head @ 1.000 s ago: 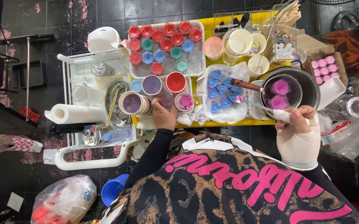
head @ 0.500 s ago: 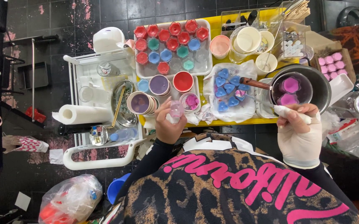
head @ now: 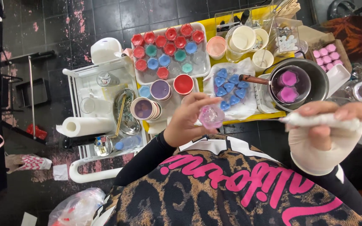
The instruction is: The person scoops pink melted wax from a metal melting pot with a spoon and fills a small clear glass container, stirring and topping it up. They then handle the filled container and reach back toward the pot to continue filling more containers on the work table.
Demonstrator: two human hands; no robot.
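While the left hand (head: 185, 119) pinches a small clear pink cup (head: 211, 116) between fingers and thumb near the yellow table's (head: 214, 33) near edge, the gloved right hand (head: 323, 134) grips a white stick (head: 314, 120) just right of the pot (head: 300, 83).

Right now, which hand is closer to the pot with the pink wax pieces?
Right. The gloved right hand sits just below the pot; the left hand, holding a small pink cup, is farther off.
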